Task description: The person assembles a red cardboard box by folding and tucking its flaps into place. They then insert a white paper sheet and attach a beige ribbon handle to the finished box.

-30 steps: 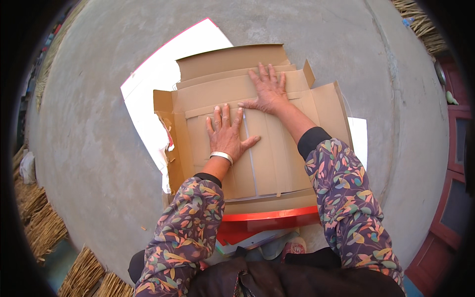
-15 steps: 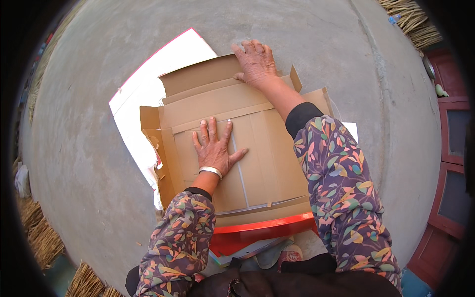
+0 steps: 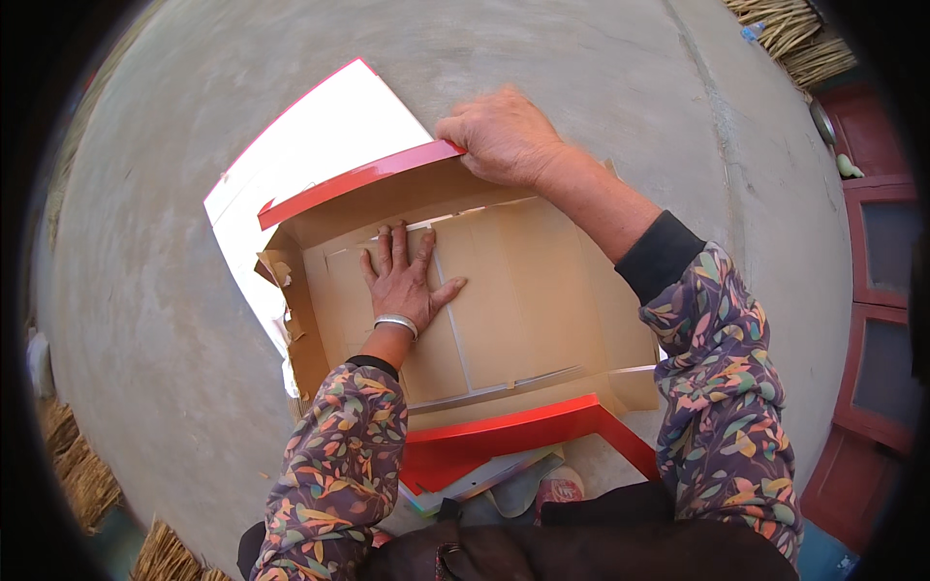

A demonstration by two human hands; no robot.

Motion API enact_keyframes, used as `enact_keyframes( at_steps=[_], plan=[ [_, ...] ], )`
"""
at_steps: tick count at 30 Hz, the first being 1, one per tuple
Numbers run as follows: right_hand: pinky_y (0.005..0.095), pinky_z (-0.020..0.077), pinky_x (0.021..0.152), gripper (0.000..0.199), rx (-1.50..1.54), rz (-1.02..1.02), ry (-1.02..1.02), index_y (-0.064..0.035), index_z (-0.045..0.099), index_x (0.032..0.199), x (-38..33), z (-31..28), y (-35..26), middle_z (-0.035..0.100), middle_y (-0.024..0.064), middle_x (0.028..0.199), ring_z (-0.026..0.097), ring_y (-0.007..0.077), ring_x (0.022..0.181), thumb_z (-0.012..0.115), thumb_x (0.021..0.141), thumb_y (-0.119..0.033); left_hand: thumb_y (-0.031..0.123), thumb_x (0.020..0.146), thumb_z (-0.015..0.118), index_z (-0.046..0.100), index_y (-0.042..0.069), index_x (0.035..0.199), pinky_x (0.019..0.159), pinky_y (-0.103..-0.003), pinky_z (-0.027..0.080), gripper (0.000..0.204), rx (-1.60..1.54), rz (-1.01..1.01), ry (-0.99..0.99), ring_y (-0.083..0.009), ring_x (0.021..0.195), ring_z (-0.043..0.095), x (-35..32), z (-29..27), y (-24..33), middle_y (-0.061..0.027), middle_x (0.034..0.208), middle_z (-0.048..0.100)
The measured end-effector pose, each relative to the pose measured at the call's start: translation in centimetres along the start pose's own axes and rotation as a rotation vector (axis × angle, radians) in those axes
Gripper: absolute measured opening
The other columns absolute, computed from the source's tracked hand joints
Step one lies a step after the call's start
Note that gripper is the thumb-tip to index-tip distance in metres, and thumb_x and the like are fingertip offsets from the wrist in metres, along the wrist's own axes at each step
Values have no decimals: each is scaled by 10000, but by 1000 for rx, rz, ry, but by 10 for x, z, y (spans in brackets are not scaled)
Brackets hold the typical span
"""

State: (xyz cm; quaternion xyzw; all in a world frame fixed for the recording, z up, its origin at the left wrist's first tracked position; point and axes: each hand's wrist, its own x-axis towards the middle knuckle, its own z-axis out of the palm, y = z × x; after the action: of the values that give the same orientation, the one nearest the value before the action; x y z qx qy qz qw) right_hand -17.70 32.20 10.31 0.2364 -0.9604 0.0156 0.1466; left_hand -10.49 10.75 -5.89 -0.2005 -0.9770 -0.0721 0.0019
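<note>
An opened cardboard box (image 3: 523, 281), brown inside and red outside, lies in front of me. My left hand (image 3: 402, 281) rests flat on its inner base with fingers spread, a silver bangle at the wrist. At the far side, my right hand (image 3: 506, 136) is closed on the red-edged far flap, which stands up and folds over. The near red flap (image 3: 504, 438) stands at my side of the box. Torn edges show on the left side wall (image 3: 291, 290). A white sheet with a red border (image 3: 320, 136) lies beneath and beyond the box.
Grey concrete floor (image 3: 136, 242) surrounds the box. Bundles of dry stalks (image 3: 82, 455) lie at the left, with more stalks (image 3: 790, 34) at the far right. Red panelled doors (image 3: 877, 358) stand at the right. A shoe (image 3: 560, 486) shows near my lap, beside thin coloured sheets (image 3: 484, 479).
The far flap has been raised from lying flat to upright, showing its red outer face. My right hand has closed on it and moved slightly nearer. My left hand stays pressed on the base.
</note>
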Motion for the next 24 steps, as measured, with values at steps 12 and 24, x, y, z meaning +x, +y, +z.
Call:
enact_keyframes(
  at_steps=[12,24],
  plan=[
    [447,482,938,144,38,-72,-66,-70,623,950,-112,59,-78,660,138,1063,625,289,1093,614,842,-164,473,890,646,476,114,1436,1135,-455,339,675,-204,56,-11,-332,1367,438,7,31,-62,-138,1475,491],
    [532,403,1048,215,25,-70,17,-66,636,1057,-100,97,-80,633,218,1268,574,352,1260,569,897,-194,264,871,723,509,107,1385,1088,-473,396,579,-81,423,-35,-330,1293,497,-118,-10,-85,-161,1396,518]
  ],
)
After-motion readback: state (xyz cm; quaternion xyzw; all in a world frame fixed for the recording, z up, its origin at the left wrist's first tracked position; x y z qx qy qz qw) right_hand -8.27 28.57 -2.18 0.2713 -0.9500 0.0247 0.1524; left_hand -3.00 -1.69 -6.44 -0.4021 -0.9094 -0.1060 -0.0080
